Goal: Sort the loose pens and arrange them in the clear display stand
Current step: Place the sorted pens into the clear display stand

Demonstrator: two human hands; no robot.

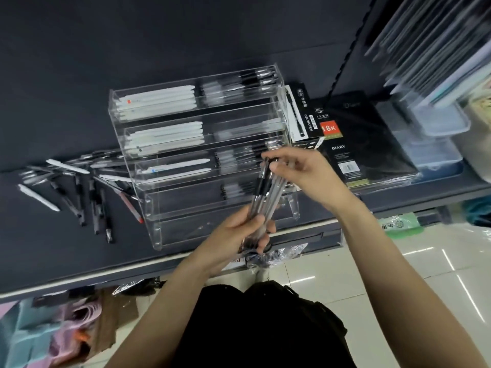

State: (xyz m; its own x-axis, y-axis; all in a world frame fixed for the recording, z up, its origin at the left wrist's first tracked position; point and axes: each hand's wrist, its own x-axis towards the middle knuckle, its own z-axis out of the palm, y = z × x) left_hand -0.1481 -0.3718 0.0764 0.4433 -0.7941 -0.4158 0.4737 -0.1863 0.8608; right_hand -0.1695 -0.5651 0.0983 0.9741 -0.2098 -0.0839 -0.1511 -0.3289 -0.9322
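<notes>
A bundle of clear-barrelled pens (265, 193) sits just below the centre of the view, held up in front of the clear display stand (202, 150). The left hand (243, 236) has its grip wrapped round the lower end of the bundle, fingers curled about the barrels. The right hand (297, 171), at one o'clock from the left, pinches the top ends of the same pens between thumb and fingertips, so both grips are closed on the bundle.

The stand rises in stepped tiers on a dark shelf (66, 251). Its upper tiers hold rows of white pens (159, 100) on the left side and clear, black-tipped pens on the right; the lowest tiers look mostly bare, though motion blur makes that hard to judge.

At nine o'clock from the stand, a scatter of loose pens (79, 187) lies flat on the shelf, white, black and one reddish, pointing in mixed directions. At three o'clock from the stand lies a black diary (356, 147) in wrapping, with a gel ink pen box (303, 115) between the two.
</notes>
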